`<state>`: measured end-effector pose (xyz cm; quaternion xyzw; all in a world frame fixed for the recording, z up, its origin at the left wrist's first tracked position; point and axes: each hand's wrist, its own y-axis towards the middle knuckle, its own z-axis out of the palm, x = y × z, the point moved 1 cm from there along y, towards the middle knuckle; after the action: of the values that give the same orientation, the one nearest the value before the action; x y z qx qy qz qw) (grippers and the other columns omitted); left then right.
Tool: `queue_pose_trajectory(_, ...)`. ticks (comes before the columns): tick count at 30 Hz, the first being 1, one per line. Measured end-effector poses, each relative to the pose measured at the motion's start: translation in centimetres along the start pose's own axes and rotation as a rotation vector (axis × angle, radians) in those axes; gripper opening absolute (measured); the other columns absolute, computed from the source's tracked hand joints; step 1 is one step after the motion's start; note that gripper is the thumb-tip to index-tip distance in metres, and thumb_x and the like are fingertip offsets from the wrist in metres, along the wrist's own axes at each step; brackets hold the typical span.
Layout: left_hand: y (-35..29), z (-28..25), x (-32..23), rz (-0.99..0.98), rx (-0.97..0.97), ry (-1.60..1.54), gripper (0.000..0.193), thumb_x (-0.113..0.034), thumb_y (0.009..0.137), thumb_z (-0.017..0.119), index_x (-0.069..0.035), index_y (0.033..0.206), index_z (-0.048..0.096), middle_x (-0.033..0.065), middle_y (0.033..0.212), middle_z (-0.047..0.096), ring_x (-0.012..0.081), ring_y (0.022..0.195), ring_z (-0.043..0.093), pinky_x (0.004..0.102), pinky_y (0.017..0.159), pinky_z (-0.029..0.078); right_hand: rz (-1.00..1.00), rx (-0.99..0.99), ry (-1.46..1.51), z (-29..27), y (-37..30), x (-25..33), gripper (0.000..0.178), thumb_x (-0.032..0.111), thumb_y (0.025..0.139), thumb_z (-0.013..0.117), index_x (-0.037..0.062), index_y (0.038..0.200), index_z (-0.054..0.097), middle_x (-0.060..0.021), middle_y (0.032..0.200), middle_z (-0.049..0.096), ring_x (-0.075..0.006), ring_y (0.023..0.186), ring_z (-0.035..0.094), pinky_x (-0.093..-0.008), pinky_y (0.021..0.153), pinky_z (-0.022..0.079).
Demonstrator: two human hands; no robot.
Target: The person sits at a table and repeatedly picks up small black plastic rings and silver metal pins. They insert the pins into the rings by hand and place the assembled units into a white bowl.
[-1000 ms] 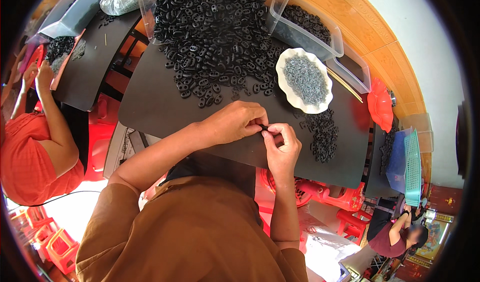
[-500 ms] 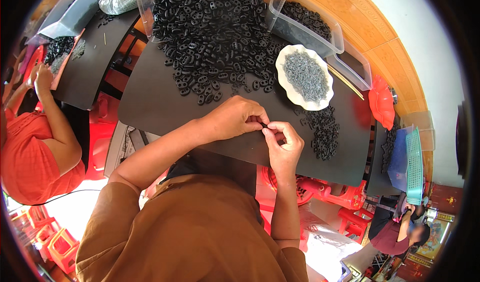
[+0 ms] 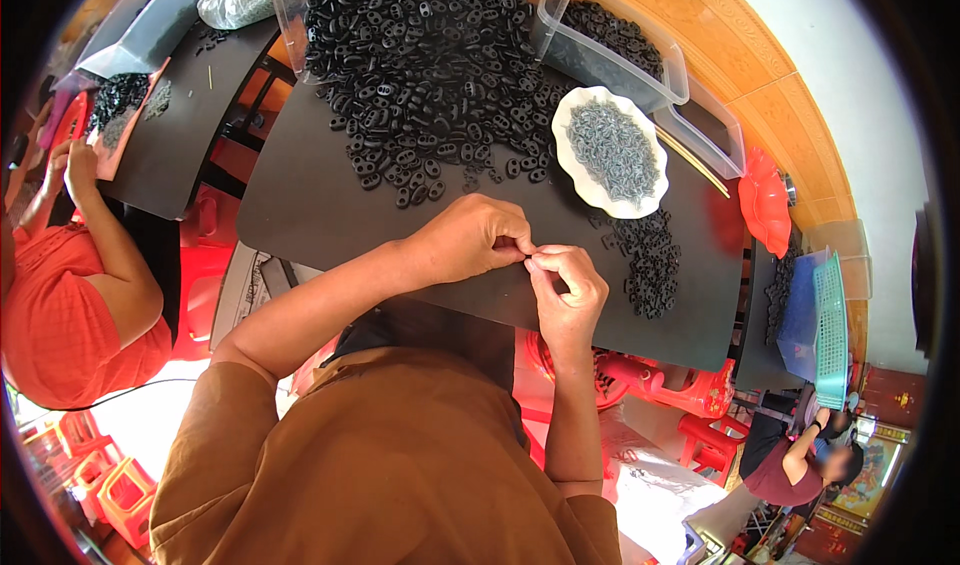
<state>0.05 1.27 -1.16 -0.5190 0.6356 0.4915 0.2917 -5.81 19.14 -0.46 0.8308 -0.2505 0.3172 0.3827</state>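
Black and matte, the tabletop [image 3: 330,215] we work at carries everything, with red plastic stools below it and an orange wooden wall behind. We pick the white scalloped dish [image 3: 610,151] as our landmark; it holds a mound of small grey metal pieces.

Below and to the left of the dish, our left hand [image 3: 470,240] and right hand [image 3: 568,287] meet fingertip to fingertip just above the near edge of the tabletop. Both grips are pinched together on something tiny between them; it is too small and too hidden by the fingers for us to tell its shape or colour.

Left of the dish and stretching up past it lies a big heap of black oval parts [image 3: 425,55], each small, dull and pierced with holes, loose ones scattered toward us. Just below and right of the dish sits a smaller pile of black parts [image 3: 650,265]. Behind the dish stand clear plastic tubs [image 3: 610,50], one holding more dark parts. To its right rests a red scalloped dish [image 3: 765,205].

Far left of the dish, another person in an orange shirt [image 3: 60,315] works at a second black tabletop [image 3: 170,135].
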Motion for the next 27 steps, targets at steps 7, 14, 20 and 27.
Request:
queue_pose_trajectory(7, 0.1, -0.2, -0.2, -0.004, 0.029, 0.025, 0.009, 0.002, 0.080, 0.076, -0.001, 0.088, 0.073, 0.0107, 0.085, 0.070, 0.0266, 0.076, 0.070, 0.0341, 0.066, 0.055, 0.011, 0.009, 0.002, 0.1, 0.0, -0.2, 0.017, -0.014, 0.076, 0.075, -0.0021, 0.083, 0.066, -0.0113, 0.086, 0.071, -0.0172, 0.074, 0.067, -0.0276, 0.064, 0.054)
queue_pose_trajectory(14, 0.0, -0.2, 0.1, -0.012, 0.044, 0.025, 0.010, 0.002, 0.079, 0.076, -0.002, 0.088, 0.073, 0.0094, 0.084, 0.070, 0.0268, 0.077, 0.068, 0.0357, 0.067, 0.054, 0.031, 0.030, 0.016, 0.0, 0.1, -0.1, 0.015, -0.014, 0.077, 0.074, -0.0026, 0.081, 0.065, -0.0110, 0.086, 0.071, -0.0173, 0.074, 0.067, -0.0279, 0.066, 0.054)
queue_pose_trajectory(20, 0.0, -0.1, 0.3, 0.043, 0.045, 0.113, 0.008, -0.001, 0.080, 0.077, -0.003, 0.087, 0.074, 0.0094, 0.085, 0.071, 0.0289, 0.081, 0.068, 0.0376, 0.074, 0.055, 0.038, 0.057, -0.002, 0.0, 0.0, -0.2, 0.012, -0.011, 0.080, 0.074, -0.0018, 0.081, 0.066, -0.0107, 0.089, 0.072, -0.0152, 0.075, 0.067, -0.0259, 0.067, 0.053)
queue_pose_trajectory(27, 0.6, -1.6, -1.1, -0.343, -0.039, -0.292, 0.020, -0.006, 0.091, 0.070, -0.003, 0.110, 0.073, 0.0144, 0.090, 0.073, 0.0284, 0.081, 0.071, 0.0367, 0.076, 0.056, 0.502, 0.083, 0.566, -1.8, 1.3, -1.9, 0.010, -0.005, 0.089, 0.071, 0.0000, 0.096, 0.065, -0.0045, 0.086, 0.068, -0.0094, 0.078, 0.066, -0.0244, 0.066, 0.054)
